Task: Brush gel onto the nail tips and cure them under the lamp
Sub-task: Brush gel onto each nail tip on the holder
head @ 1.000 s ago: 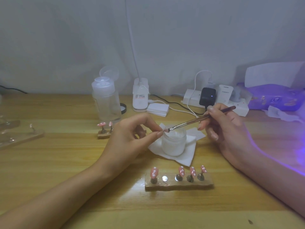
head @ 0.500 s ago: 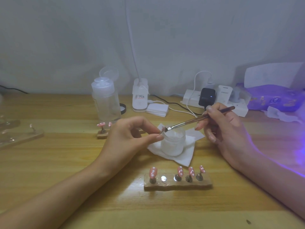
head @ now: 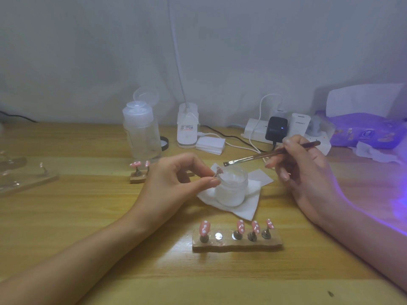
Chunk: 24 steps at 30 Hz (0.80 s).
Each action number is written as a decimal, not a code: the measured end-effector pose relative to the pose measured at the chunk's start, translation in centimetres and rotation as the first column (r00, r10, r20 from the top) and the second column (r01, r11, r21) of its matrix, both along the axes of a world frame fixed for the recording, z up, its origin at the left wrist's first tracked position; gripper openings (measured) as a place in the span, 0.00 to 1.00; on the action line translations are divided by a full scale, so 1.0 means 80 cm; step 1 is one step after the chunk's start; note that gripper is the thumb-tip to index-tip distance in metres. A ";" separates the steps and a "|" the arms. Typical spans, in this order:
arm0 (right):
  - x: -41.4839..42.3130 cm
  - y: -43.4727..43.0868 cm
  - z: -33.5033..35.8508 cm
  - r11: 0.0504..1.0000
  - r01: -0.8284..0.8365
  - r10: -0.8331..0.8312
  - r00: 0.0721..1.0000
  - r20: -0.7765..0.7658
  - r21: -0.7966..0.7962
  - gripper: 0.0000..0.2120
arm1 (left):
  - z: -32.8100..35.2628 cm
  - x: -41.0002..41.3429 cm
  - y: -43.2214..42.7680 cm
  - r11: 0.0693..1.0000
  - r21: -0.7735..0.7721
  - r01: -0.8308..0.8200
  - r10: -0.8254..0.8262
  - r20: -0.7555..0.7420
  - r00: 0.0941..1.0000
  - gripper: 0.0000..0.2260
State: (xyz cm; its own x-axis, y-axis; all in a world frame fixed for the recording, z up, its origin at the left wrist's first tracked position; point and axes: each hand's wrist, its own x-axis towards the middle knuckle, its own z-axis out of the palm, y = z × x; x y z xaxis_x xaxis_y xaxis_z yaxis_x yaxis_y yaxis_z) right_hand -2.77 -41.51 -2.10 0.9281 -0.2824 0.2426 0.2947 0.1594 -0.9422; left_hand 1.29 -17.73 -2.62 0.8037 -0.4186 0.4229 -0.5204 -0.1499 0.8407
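My left hand [head: 176, 179] pinches a small pink nail tip [head: 218, 171] on its metal stand, between thumb and forefinger, just left of the open white jar [head: 231, 190]. My right hand [head: 301, 170] grips a thin gel brush [head: 253, 158]. Its bristle end hovers a little above and to the right of the nail tip, not touching it. In front of the jar a wooden holder [head: 236, 244] carries several pink dotted nail tips and one bare magnet [head: 218, 236]. A smaller holder [head: 138, 175] with two pink tips stands behind my left hand.
The jar stands on a white tissue [head: 248, 208]. Behind are a clear pump bottle [head: 141, 133], a white lamp base [head: 187, 130], a power strip [head: 286, 133] with plugs and a purple wipes pack [head: 365, 130]. Purple light glows at the right edge. A clear tray [head: 26, 179] lies left.
The brush tip has lifted off the nail tip and drawn slightly right. My left hand has lowered the nail tip a little beside the jar.
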 end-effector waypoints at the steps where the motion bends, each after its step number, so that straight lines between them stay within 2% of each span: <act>1: 0.000 0.001 0.001 1.000 -0.023 0.023 1.000 0.008 -0.015 0.10 | 0.000 0.000 0.000 1.000 0.001 0.002 -0.002 0.005 1.000 0.08; 4: 0.001 0.002 -0.002 0.998 -0.018 0.016 1.000 -0.024 -0.054 0.12 | 0.001 -0.001 -0.001 1.000 0.006 0.004 -0.004 0.017 1.000 0.09; 7: 0.001 0.000 -0.002 1.000 0.021 -0.021 1.000 -0.019 -0.015 0.12 | 0.001 -0.001 -0.001 1.000 0.005 0.009 -0.009 0.026 1.000 0.08; 11: 0.000 0.003 0.001 0.998 -0.034 0.035 0.999 0.012 -0.049 0.10 | 0.000 0.001 -0.001 1.000 0.009 0.011 -0.011 0.034 0.999 0.09; 15: 0.001 0.000 -0.001 0.999 0.026 -0.027 0.999 -0.023 -0.028 0.12 | -0.001 0.001 -0.001 1.000 -0.006 0.022 -0.022 0.036 0.999 0.07; 19: -0.001 0.003 0.002 0.999 -0.029 0.030 0.999 0.012 -0.038 0.10 | -0.002 0.002 -0.001 1.000 0.001 0.027 -0.027 0.045 0.999 0.06; 21: 0.001 0.002 0.000 0.998 -0.005 0.004 1.000 -0.014 -0.067 0.10 | -0.002 0.002 -0.001 1.000 0.003 0.028 -0.028 0.047 0.998 0.05; 24: 0.001 -0.001 0.000 0.999 0.027 -0.027 0.999 -0.024 -0.029 0.12 | -0.002 0.002 -0.003 1.000 0.004 0.026 -0.027 0.057 0.998 0.06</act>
State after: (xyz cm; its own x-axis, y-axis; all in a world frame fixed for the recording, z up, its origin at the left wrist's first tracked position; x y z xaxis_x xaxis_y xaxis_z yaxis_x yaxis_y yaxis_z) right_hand -2.69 -41.62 -2.09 0.9259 -0.3009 0.2285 0.2758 0.1249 -0.9531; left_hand 1.46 -17.94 -2.77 0.7669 -0.4410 0.4662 -0.5712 -0.1380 0.8091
